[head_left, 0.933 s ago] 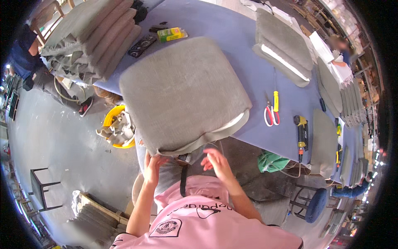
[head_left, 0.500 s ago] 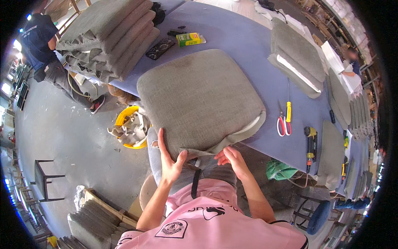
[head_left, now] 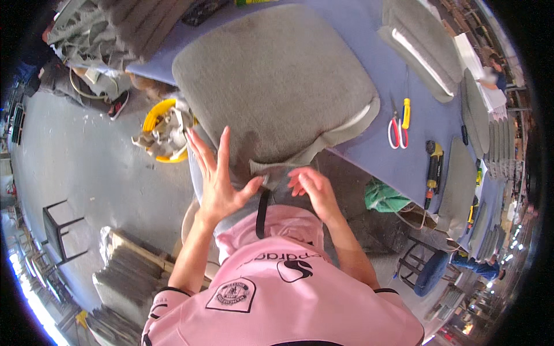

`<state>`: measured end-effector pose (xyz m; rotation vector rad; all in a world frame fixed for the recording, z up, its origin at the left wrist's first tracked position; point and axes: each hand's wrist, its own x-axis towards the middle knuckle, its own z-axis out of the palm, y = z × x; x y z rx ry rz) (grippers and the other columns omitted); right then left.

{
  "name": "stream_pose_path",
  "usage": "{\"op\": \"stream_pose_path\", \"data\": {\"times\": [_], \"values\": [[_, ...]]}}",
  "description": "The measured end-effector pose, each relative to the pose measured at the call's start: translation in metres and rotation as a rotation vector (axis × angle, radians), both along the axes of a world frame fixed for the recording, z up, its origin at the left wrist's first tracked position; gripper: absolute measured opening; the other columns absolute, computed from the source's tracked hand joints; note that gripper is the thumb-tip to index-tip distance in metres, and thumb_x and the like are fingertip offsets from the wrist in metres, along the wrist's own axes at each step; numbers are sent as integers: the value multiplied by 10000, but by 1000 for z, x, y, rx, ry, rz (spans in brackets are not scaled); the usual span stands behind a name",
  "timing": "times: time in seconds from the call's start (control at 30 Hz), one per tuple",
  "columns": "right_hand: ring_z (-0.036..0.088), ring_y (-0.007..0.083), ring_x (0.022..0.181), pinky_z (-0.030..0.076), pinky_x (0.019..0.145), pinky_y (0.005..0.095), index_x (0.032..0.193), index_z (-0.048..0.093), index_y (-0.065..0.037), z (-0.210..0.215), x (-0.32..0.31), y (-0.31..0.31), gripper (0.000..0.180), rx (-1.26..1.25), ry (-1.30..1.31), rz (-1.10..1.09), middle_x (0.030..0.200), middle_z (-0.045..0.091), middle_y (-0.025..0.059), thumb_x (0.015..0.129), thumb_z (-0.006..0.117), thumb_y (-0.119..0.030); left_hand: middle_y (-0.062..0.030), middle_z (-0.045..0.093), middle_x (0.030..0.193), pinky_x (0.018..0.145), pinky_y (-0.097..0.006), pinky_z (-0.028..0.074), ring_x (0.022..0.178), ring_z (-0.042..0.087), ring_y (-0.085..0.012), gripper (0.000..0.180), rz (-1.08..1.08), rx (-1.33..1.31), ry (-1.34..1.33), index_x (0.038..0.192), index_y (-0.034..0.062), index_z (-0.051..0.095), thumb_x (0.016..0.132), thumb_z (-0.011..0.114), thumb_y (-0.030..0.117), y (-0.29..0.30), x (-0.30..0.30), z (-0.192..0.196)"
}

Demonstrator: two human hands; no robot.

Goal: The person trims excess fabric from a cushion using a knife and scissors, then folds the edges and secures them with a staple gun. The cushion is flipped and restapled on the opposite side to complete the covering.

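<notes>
A grey fabric-covered seat cushion [head_left: 271, 75] lies on the blue tabletop, its near corner toward me. Along its near right side, a loose fabric flap [head_left: 323, 141] hangs with a pale strip under it. My left hand [head_left: 216, 184] is spread wide beside the cushion's near left edge, with nothing visible in it. Just short of the flap, my right hand [head_left: 316, 190] is raised with loosely bent fingers and nothing visible in it.
Red-handled scissors [head_left: 397, 131] and a yellow-handled screwdriver [head_left: 406, 113] lie right of the cushion. Beyond them are a yellow-black power tool [head_left: 433, 170] and more cushions [head_left: 424, 43]. A yellow bucket [head_left: 157, 115] of scraps stands left; stacked grey covers [head_left: 109, 29] rise at far left.
My left hand has come off the cushion's edge and its fingers have spread. My right hand has drawn back from the flap. The view has tilted, so the cushion appears higher.
</notes>
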<state>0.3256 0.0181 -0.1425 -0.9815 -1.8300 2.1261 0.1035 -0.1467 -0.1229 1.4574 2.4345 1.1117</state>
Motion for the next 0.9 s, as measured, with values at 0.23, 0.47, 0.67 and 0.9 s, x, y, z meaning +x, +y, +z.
{"op": "stream_pose_path", "data": {"times": [0.23,0.47,0.67,0.9], "values": [[541,122,611,423,628,324,845,694,-58,-20,-29,12,496,-276,-114,-199,730,659,21,1120,605,-462,-184,296,1807,1349,-689,91,1695,151,-455,703,-401,-160,137,1332,129,642,749,944,380,51,-7,39],[411,64,559,294,514,286,701,544,-113,1,-29,3,451,-240,-6,-344,649,499,-50,1099,660,-292,-182,505,1592,1297,-744,230,1577,402,-457,466,-364,-202,364,1077,102,673,744,912,323,83,20,32],[549,73,659,424,583,279,865,660,-55,-4,-11,26,326,-39,-4,-181,756,625,-20,1107,660,-274,-186,587,1374,1265,-769,289,1495,487,-481,251,-443,-153,599,880,80,703,789,842,269,106,21,19],[533,468,1401,432,1172,585,1552,509,-43,-1,176,214,640,1609,-965,-705,1522,574,236,994,716,-279,-119,642,1238,1243,-770,331,1476,553,-455,187,-504,131,337,845,54,711,876,846,180,120,8,28]]}}
